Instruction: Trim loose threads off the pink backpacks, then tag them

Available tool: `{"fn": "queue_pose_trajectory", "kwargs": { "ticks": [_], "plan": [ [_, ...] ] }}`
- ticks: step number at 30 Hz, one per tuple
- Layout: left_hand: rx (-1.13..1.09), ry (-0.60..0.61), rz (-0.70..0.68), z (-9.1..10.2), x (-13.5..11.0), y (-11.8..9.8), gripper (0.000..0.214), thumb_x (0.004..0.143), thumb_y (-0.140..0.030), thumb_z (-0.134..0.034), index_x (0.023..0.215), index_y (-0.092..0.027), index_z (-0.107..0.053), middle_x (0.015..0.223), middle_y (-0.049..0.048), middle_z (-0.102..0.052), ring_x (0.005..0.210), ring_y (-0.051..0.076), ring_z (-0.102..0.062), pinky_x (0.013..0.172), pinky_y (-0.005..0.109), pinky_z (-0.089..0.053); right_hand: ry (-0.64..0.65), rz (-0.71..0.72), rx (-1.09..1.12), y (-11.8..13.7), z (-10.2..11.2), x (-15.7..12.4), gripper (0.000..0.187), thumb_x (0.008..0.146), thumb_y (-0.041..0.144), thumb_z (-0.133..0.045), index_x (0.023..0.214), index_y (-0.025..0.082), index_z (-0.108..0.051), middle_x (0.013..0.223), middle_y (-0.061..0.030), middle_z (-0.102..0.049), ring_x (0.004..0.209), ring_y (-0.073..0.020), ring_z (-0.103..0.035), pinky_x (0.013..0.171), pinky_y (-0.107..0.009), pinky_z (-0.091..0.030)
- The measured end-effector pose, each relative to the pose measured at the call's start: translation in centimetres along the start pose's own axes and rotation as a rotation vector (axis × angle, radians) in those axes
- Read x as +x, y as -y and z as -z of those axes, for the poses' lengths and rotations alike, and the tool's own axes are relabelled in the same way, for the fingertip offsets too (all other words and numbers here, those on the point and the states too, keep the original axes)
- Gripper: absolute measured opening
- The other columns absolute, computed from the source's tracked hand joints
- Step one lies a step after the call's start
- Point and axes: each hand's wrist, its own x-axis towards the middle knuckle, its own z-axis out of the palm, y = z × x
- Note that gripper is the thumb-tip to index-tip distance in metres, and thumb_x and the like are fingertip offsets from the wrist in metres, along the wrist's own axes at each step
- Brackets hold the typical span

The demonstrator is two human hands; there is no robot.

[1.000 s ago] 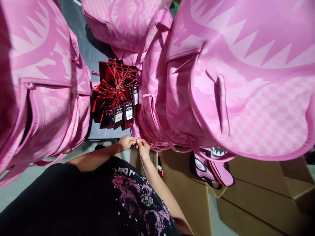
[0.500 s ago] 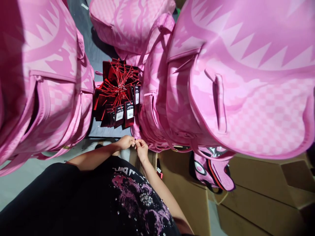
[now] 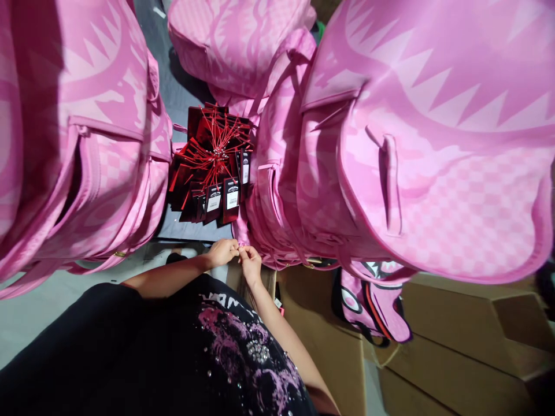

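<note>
My left hand (image 3: 222,252) and my right hand (image 3: 250,263) meet at the table's front edge, fingertips pinched close together. Whatever lies between them is too small to make out. Just beyond the fingertips, touching or nearly so, is the lower edge of a pink backpack (image 3: 271,144). Behind my hands lies a fanned bunch of black hang tags (image 3: 232,196) on red cords (image 3: 219,153), several with white barcode labels. A small red-and-white tag (image 3: 278,304) shows below my right hand, partly hidden by my forearm; what it hangs from I cannot tell.
A large pink backpack (image 3: 451,144) with a shark-teeth print fills the right side. Other pink backpacks stand at left (image 3: 108,144) and at the back (image 3: 238,43). Cardboard boxes (image 3: 451,335) stand at lower right, with a pink-and-black bag (image 3: 373,303) by them.
The view has shifted slightly, so the backpacks and tags on the left appear a little further right. My hands keep the same pinch in the same place.
</note>
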Motion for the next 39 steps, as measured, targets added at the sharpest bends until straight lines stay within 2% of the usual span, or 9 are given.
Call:
{"fn": "queue_pose_trajectory", "kwargs": {
  "ticks": [5,10,14,18,22,27,31,35,39],
  "plan": [
    [0.041,-0.022,0.037,0.5,-0.4,-1.0,0.01,0.081,-0.024,-0.058,0.077,-0.019,-0.066,0.077,0.0027,-0.069,0.08,0.019,-0.065,0.069,0.025,-0.04,0.006,-0.006,0.02,0.2,-0.1,0.3,0.03,0.067,0.049,-0.067,0.068,0.019,-0.062,0.053,0.0044,-0.05,0.046,-0.0107,-0.041,0.046,-0.024,-0.032],
    [-0.018,0.05,0.079,0.9,-0.5,-1.2,0.017,0.086,-0.024,-0.052,0.079,-0.02,-0.067,0.067,-0.0015,-0.066,0.061,0.012,-0.064,0.06,0.02,-0.041,0.022,-0.017,0.025,0.2,0.1,0.7,0.033,0.065,0.051,-0.069,0.068,0.02,-0.061,0.053,0.0035,-0.054,0.044,-0.0108,-0.042,0.045,-0.024,-0.032],
    [-0.004,-0.012,0.082,1.0,-0.5,-1.4,0.01,0.081,-0.026,-0.061,0.087,-0.02,-0.064,0.08,0.0006,-0.069,0.075,0.014,-0.065,0.066,0.021,-0.042,0.035,-0.025,0.015,0.3,0.1,0.7,0.034,0.065,0.053,-0.068,0.069,0.02,-0.062,0.05,0.0046,-0.051,0.044,-0.0107,-0.04,0.045,-0.024,-0.032],
    [-0.014,0.057,0.081,1.1,-0.5,-1.7,0.011,0.083,-0.022,-0.054,0.08,-0.019,-0.065,0.066,-0.0008,-0.066,0.063,0.013,-0.064,0.06,0.021,-0.041,0.046,-0.033,0.018,0.5,0.0,0.8,0.036,0.064,0.054,-0.068,0.07,0.019,-0.062,0.054,0.0033,-0.054,0.045,-0.0104,-0.041,0.046,-0.024,-0.032],
    [0.028,-0.031,0.11,1.0,-0.3,-2.1,0.008,0.081,-0.023,-0.058,0.083,-0.018,-0.064,0.079,0.0038,-0.068,0.078,0.018,-0.066,0.064,0.024,-0.041,0.05,-0.032,0.026,0.7,0.0,0.8,0.036,0.065,0.055,-0.068,0.068,0.019,-0.062,0.051,0.0049,-0.05,0.046,-0.0108,-0.04,0.048,-0.024,-0.032],
    [0.001,0.023,0.107,1.1,-0.1,-2.3,0.014,0.085,-0.019,-0.054,0.076,-0.018,-0.064,0.07,0.0003,-0.066,0.068,0.014,-0.065,0.062,0.023,-0.042,0.061,-0.041,0.042,0.8,0.0,0.8,0.039,0.065,0.057,-0.069,0.068,0.019,-0.062,0.051,0.0048,-0.05,0.046,-0.0109,-0.039,0.048,-0.025,-0.032],
    [-0.012,-0.039,0.112,1.1,-0.3,-2.4,0.008,0.085,-0.023,-0.061,0.085,-0.016,-0.064,0.083,0.0029,-0.067,0.084,0.018,-0.065,0.072,0.027,-0.047,0.058,-0.051,0.045,0.8,0.1,0.8,0.038,0.067,0.057,-0.068,0.069,0.019,-0.062,0.05,0.0057,-0.049,0.046,-0.0109,-0.039,0.049,-0.024,-0.031],
    [-0.097,0.0,0.101,1.0,-0.5,-2.3,0.028,0.092,-0.038,-0.059,0.105,-0.014,-0.063,0.101,0.0052,-0.066,0.087,0.016,-0.064,0.077,0.034,-0.055,0.053,-0.064,0.036,0.7,0.1,0.9,0.039,0.066,0.057,-0.068,0.07,0.019,-0.061,0.049,0.0057,-0.05,0.046,-0.0108,-0.039,0.049,-0.024,-0.03],
    [-0.16,-0.012,0.088,1.3,-0.9,-2.2,0.034,0.093,-0.038,-0.057,0.119,-0.016,-0.059,0.119,0.0086,-0.061,0.101,0.02,-0.062,0.087,0.039,-0.056,0.048,-0.066,0.024,0.7,0.0,0.9,0.038,0.065,0.057,-0.068,0.068,0.019,-0.061,0.048,0.0056,-0.05,0.046,-0.011,-0.04,0.05,-0.024,-0.032]
  ]
}}
